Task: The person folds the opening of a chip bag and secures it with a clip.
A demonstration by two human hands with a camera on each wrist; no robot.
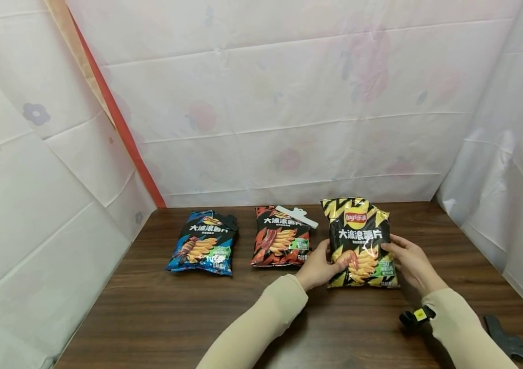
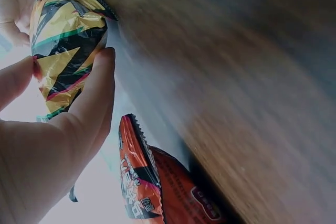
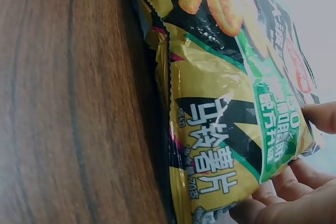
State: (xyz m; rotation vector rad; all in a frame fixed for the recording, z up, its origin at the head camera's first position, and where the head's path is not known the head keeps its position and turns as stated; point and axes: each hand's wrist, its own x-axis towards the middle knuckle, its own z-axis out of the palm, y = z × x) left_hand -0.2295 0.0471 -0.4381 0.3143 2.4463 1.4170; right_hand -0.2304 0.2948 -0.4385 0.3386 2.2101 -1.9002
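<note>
A yellow-and-black Lay's chip bag [image 1: 358, 236] stands upright near the back right, its printed front toward me. My left hand [image 1: 319, 265] grips its left side, thumb on the front; in the left wrist view thumb and fingers [image 2: 100, 85] pinch the crinkled side. On the other side my right hand [image 1: 413, 262] holds the bag's edge, thumb in front and the fingers [image 3: 310, 174] behind. Left of it lies a red chip bag [image 1: 275, 246] with a white clip [image 1: 297, 216] across its top right corner.
Farther left, a blue chip bag [image 1: 203, 248] carries a black clip [image 1: 230, 222] at its top right corner. Another black clip [image 1: 505, 338] lies by my right forearm. Pale patterned sheets [image 1: 289, 102] wall the dark wooden table [image 1: 174, 323] at the back and sides.
</note>
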